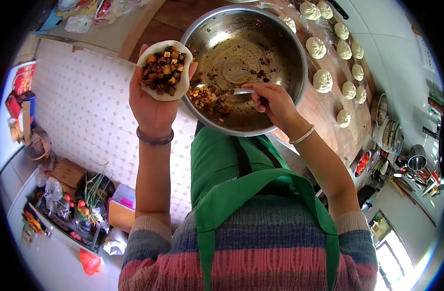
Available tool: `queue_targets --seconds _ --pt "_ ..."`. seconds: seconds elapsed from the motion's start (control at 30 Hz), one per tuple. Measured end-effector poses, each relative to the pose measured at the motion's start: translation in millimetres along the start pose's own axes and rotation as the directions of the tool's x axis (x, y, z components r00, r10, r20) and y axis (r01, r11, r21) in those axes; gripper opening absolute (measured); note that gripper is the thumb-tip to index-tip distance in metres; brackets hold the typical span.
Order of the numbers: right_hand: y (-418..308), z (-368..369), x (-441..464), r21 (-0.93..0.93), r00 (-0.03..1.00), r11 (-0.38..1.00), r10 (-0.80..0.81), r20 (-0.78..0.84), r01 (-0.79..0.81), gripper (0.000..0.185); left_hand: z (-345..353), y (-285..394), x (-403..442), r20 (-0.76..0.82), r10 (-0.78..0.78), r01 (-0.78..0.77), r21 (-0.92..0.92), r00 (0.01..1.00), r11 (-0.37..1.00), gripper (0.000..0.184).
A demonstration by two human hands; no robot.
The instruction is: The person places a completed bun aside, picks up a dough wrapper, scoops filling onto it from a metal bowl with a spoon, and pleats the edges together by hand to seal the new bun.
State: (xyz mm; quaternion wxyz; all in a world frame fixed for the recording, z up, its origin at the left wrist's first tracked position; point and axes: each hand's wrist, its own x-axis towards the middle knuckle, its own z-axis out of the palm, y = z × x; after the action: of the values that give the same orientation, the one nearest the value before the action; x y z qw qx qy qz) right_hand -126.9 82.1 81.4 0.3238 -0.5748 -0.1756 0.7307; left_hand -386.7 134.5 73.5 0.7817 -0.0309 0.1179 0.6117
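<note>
Cupping filled dough [165,68], the left hand [155,110] sits apart from the right hand [276,103], clamped round a spoon [243,91].

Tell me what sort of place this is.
Probably a home kitchen: pale, round, pleated dough buns sit on a brown wooden work surface near a wide, shiny steel bowl of brown diced filling, with assorted metal utensils near the wall.

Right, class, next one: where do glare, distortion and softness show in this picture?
Head view: a white highlight glares inside the metal bowl; the window at lower right is blown out, with bluish fringing nearby; the wide lens bends the room's edges and leaves black corners; far clutter looks softer than the dumplings.
</note>
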Motion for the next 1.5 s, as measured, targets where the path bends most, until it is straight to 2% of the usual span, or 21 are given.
queue_targets --seconds 0.2,0.3,0.4,0.43,0.47,0.53,0.57,0.6,0.67,0.73,0.77,0.87,0.97,1.07,1.37,1.5 --pt "-11 -6 -9 0.102 0.999 0.994 -0.04 -0.023 0.042 0.027 5 1 0 0.021 -0.004 0.004 0.019 1.0 1.0 0.045" --pt "-32 -8 -25 0.092 0.984 0.982 -0.155 -0.092 0.164 0.026 15 -3 0 -0.038 0.023 -0.017 0.158 0.999 0.987 0.045" --pt "-60 1 -51 0.114 0.945 0.938 -0.322 -0.063 0.327 0.028 19 -12 4 -0.016 0.005 -0.001 0.254 1.0 0.967 0.047" --pt "-67 10 -59 0.079 0.926 0.925 -0.363 -0.104 0.371 0.028 28 -18 3 -0.019 -0.004 0.008 0.258 1.0 0.966 0.048" --pt "-69 18 -68 -0.025 0.892 0.899 -0.437 -0.118 0.437 0.027 33 -25 2 -0.021 0.02 -0.011 0.356 1.0 0.934 0.048" --pt "-67 33 -82 -0.235 0.807 0.807 -0.577 -0.127 0.541 0.027 37 -37 3 0.062 -0.027 0.009 0.28 0.998 0.96 0.046" --pt "-63 40 -85 -0.323 0.756 0.739 -0.647 -0.099 0.591 0.026 38 -41 8 -0.039 -0.064 0.071 0.216 0.997 0.974 0.043" --pt "-58 38 -85 -0.416 0.676 0.619 -0.737 -0.015 0.666 0.024 40 -45 9 -0.015 -0.093 0.094 0.17 0.996 0.981 0.042" --pt "-51 41 -83 -0.554 0.537 0.421 -0.842 0.055 0.718 0.022 45 -54 10 0.034 -0.146 0.142 0.081 0.989 0.986 0.041" --pt "-50 42 -85 -0.698 0.395 0.163 -0.9 0.185 0.698 0.026 53 -58 12 -0.006 -0.155 0.154 0.122 0.988 0.98 0.04" --pt "-50 43 -85 -0.747 0.329 0.028 -0.909 0.258 0.664 0.029 53 -59 13 0.005 -0.168 0.165 0.14 0.986 0.976 0.04" --pt "-51 41 -85 -0.74 0.204 -0.154 -0.907 0.369 0.654 0.036 55 -62 13 0.028 -0.184 0.179 0.138 0.982 0.974 0.04" --pt "-53 40 -84 -0.739 0.182 -0.246 -0.876 0.446 0.628 0.038 56 -64 13 0.038 -0.189 0.184 0.111 0.981 0.977 0.04" --pt "-54 37 -83 -0.729 0.126 -0.282 -0.884 0.451 0.624 0.039 55 -65 14 0.037 -0.193 0.19 0.084 0.98 0.978 0.04" --pt "-54 37 -86 -0.737 0.13 -0.274 -0.889 0.439 0.618 0.041 58 -65 12 0.058 -0.192 0.185 0.108 0.98 0.977 0.04" --pt "-53 34 -84 -0.717 0.101 -0.331 -0.868 0.487 0.614 0.04 56 -64 14 0.061 -0.193 0.184 0.123 0.979 0.975 0.04"
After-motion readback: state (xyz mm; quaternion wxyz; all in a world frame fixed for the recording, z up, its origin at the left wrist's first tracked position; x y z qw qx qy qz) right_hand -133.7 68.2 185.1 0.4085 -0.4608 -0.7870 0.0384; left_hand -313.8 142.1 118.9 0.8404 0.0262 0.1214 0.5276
